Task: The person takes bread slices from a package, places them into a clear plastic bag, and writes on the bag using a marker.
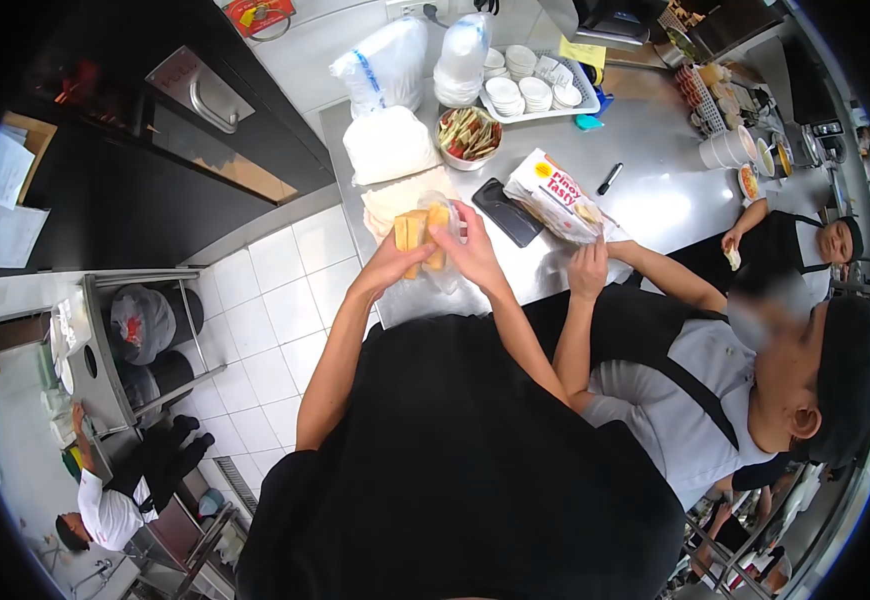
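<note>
Over the steel counter's near edge, my left hand and my right hand come together around several yellow, block-like pieces of food. My left fingers wrap the left pieces, while my right thumb presses on the right ones. A clear plastic bag lies around the right side of the pieces, partly under my right hand. Just beyond is a pale flat sheet, cloth or paper. A black phone lies to the right of my right hand.
Beside me, a co-worker's hands touch the end of a "Pinoy Tasty" bread bag. A marker, a bowl of packets, a white bag and a tray of small white cups or lids stand farther back. Another person works at right.
</note>
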{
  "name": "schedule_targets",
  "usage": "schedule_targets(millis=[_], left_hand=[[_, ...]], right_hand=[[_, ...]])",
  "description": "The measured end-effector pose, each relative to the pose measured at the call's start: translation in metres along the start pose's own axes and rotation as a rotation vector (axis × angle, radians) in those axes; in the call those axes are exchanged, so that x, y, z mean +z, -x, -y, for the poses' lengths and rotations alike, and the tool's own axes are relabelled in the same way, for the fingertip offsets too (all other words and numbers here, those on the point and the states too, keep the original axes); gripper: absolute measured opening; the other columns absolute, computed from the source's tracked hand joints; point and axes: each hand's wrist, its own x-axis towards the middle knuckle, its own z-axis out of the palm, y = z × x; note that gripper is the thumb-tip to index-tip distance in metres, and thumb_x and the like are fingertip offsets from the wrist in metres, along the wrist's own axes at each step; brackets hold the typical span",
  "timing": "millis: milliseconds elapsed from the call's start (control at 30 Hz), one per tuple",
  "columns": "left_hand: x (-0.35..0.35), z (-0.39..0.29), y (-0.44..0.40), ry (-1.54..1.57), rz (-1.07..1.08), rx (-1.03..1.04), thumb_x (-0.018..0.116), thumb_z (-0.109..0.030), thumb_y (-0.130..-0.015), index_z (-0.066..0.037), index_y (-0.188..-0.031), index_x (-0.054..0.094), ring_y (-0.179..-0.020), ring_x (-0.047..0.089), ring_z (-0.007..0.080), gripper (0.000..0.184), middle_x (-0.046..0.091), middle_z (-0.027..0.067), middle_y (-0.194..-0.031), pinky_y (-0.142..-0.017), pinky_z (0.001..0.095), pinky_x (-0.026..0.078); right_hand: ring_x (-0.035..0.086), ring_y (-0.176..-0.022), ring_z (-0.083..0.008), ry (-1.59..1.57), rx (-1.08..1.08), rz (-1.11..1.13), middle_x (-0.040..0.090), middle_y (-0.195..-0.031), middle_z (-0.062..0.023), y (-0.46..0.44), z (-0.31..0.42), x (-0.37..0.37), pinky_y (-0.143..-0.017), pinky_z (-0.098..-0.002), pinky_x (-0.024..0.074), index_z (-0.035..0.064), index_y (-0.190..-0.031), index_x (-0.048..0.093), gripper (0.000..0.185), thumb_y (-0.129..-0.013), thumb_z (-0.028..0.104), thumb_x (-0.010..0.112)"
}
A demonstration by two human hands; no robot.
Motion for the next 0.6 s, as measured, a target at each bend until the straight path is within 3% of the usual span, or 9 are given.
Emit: schedule_targets(millis=[133,300,433,467,567,600], left_hand=[[-0.002,-0.005,0.0,0.039,0.017,0.0,0.07,-0.019,-0.093,-0.003,-0.143,0.05,-0.116,0.061,0.0159,0.057,0.064,0.0071,-0.129,-0.098,0.0332,0.05],[-0.011,-0.003,-0.004,0.138,0.008,-0.05,0.064,-0.02,-0.095,0.0,-0.138,0.054,-0.11,0.065,0.0173,0.049,0.066,0.0088,-0.125,-0.096,0.0342,0.052],[-0.019,-0.008,0.001,0.247,-0.028,-0.118,0.062,-0.02,-0.097,0.003,-0.141,0.049,-0.111,0.067,0.021,0.051,0.066,0.0128,-0.126,-0.098,0.0366,0.054],[-0.022,-0.011,0.006,0.273,-0.042,-0.132,0.062,-0.021,-0.097,0.003,-0.143,0.047,-0.113,0.067,0.0226,0.055,0.065,0.0142,-0.128,-0.1,0.0381,0.053],[-0.021,-0.037,0.028,0.316,-0.106,-0.133,0.062,-0.023,-0.098,0.004,-0.146,0.043,-0.115,0.068,0.0253,0.058,0.066,0.0165,-0.128,-0.102,0.0404,0.053],[-0.019,-0.043,0.034,0.325,-0.128,-0.13,0.062,-0.024,-0.098,0.004,-0.146,0.042,-0.115,0.068,0.026,0.059,0.066,0.0169,-0.127,-0.102,0.0408,0.053]], right_hand=[[0.059,-0.112,-0.0319,-0.09,0.122,-0.011,0.058,-0.123,-0.0189,-0.002,-0.016,-0.003,-0.099,-0.042,0.0483,0.0041,-0.138,0.053,0.067,-0.084,0.034,0.08],[0.059,-0.112,-0.0346,0.112,0.017,-0.075,0.059,-0.119,-0.0204,-0.012,-0.038,-0.004,-0.099,-0.0422,0.0489,0.0022,-0.126,0.06,0.054,-0.082,0.025,0.08],[0.06,-0.11,-0.0364,0.218,-0.102,-0.162,0.06,-0.115,-0.0197,-0.021,-0.03,-0.024,-0.097,-0.0422,0.0497,0.0023,-0.123,0.061,0.05,-0.079,0.014,0.081],[0.063,-0.103,-0.0315,0.209,-0.124,-0.186,0.063,-0.112,-0.015,-0.022,-0.025,-0.032,-0.088,-0.0387,0.0527,0.0056,-0.121,0.065,0.045,-0.079,0.009,0.08],[0.064,-0.096,-0.0306,0.291,-0.212,-0.203,0.064,-0.108,-0.0146,-0.021,0.004,-0.058,-0.081,-0.0387,0.0534,0.0062,-0.117,0.067,0.037,-0.081,0.002,0.076],[0.064,-0.087,-0.0288,0.345,-0.366,-0.295,0.065,-0.101,-0.0129,-0.022,0.008,-0.061,-0.073,-0.0371,0.0527,0.0049,-0.111,0.069,0.029,-0.082,-0.001,0.074]])
